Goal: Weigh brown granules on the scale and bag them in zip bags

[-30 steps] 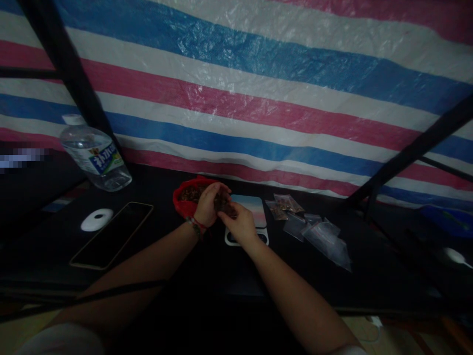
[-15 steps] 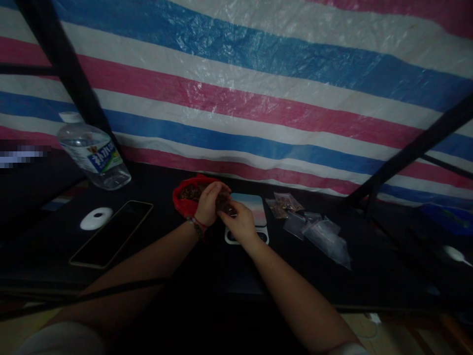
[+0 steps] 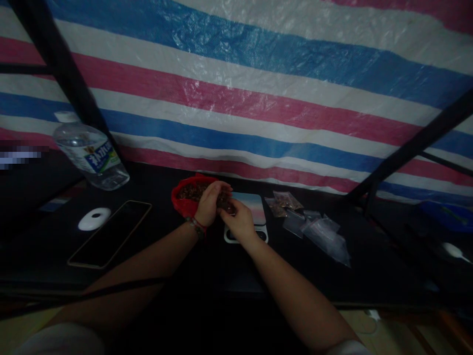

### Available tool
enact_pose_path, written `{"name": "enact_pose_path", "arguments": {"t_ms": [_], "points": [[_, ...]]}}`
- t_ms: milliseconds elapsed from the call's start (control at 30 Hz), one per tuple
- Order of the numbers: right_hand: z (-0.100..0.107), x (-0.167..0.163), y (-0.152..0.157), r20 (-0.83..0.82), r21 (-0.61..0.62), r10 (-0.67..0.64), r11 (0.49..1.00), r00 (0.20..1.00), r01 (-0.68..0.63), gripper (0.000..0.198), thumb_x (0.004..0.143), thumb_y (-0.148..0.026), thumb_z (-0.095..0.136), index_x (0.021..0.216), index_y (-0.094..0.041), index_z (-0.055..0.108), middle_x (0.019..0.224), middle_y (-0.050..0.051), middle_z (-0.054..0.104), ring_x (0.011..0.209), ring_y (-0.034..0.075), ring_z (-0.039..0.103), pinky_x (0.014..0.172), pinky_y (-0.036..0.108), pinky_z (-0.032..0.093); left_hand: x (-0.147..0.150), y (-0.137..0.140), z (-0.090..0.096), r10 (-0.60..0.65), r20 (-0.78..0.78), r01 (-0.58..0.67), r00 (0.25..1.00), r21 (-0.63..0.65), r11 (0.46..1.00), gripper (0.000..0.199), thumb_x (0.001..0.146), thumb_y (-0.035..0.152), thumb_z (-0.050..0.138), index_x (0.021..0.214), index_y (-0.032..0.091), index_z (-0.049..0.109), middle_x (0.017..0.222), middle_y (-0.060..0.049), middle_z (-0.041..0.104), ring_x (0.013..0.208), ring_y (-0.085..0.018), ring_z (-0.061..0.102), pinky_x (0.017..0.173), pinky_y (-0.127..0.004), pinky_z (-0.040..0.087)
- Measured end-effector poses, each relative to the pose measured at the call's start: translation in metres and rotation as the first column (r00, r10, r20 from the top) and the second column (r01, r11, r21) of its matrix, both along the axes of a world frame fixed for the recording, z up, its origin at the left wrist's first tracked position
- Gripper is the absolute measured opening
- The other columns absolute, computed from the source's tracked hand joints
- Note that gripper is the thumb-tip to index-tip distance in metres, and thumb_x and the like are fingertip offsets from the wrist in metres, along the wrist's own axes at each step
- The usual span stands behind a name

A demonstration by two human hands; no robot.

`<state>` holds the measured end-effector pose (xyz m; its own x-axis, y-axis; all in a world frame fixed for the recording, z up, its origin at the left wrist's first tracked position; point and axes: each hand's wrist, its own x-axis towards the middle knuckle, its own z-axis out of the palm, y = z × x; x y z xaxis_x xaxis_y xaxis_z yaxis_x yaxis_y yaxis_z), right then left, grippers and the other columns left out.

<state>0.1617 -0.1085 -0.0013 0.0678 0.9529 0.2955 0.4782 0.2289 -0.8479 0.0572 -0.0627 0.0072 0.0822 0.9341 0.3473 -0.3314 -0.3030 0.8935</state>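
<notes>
Honestly not much has changed over the last second. Both hands sit in the same spot just below the middle of the frame, and only the view drifts a touch, so the bottle and phone slide slightly left. My read: it's the same fiddly step, nothing set down or picked up.

The left hand (image 3: 207,204) is curled shut around a small clear bag (image 3: 226,203) with dark brownish bits inside, holding it right at the edge of the red bag (image 3: 182,203). The right hand (image 3: 241,221) pinches the same little bag from the lower right, fingers closed on its edge. It's dim, so whether the bag's mouth is open I can't tell.

The red bag is open on the table (image 3: 369,276), left of the hands, full of the same brown stuff. Right behind the hands lies a small scale (image 3: 254,209) with a pastel top. Further right sit two filled little bags (image 3: 284,202) and a loose pile of empty clear ones (image 3: 325,236). At the left of the frame: a water bottle (image 3: 90,155), a white round thing (image 3: 94,218) and a phone (image 3: 111,239) lying flat.
</notes>
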Motion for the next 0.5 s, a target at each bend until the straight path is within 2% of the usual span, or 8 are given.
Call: {"name": "enact_pose_path", "arguments": {"t_ms": [167,367,500], "points": [[0.0020,0.0011,-0.0007,0.064,-0.011,-0.024,1.000,0.998,0.025,0.024,0.071,-0.027,0.069,0.093,-0.019,0.068,0.088,0.004,0.071,0.075,0.017,0.065,0.067,0.026,0.050,-0.0010,0.0033,-0.0033,0.012,0.028,-0.013,1.000,0.062,0.998,0.033,0.088,0.046,0.046,0.086,0.018,0.063,0.084,-0.005,0.065,0.075,-0.017,0.061,0.072,-0.031,0.050],[0.0025,0.0008,-0.0014,0.064,-0.057,0.004,0.998,0.998,0.000,0.022,0.073,-0.029,0.067,0.093,-0.019,0.069,0.085,0.005,0.072,0.074,0.018,0.066,0.067,0.027,0.051,-0.0043,0.0003,0.0024,0.086,-0.057,-0.076,0.995,0.160,0.984,0.033,0.091,0.042,0.044,0.083,0.016,0.064,0.081,-0.005,0.064,0.072,-0.016,0.059,0.068,-0.029,0.048],[0.0040,0.0008,-0.0021,0.076,-0.074,-0.004,0.997,0.997,0.010,0.024,0.072,-0.030,0.069,0.093,-0.019,0.069,0.084,0.005,0.072,0.074,0.019,0.066,0.067,0.028,0.051,-0.0049,-0.0007,0.0011,0.052,-0.050,-0.043,0.997,0.169,0.985,0.030,0.091,0.039,0.045,0.084,0.017,0.064,0.079,-0.004,0.063,0.070,-0.016,0.058,0.065,-0.029,0.047]]}}
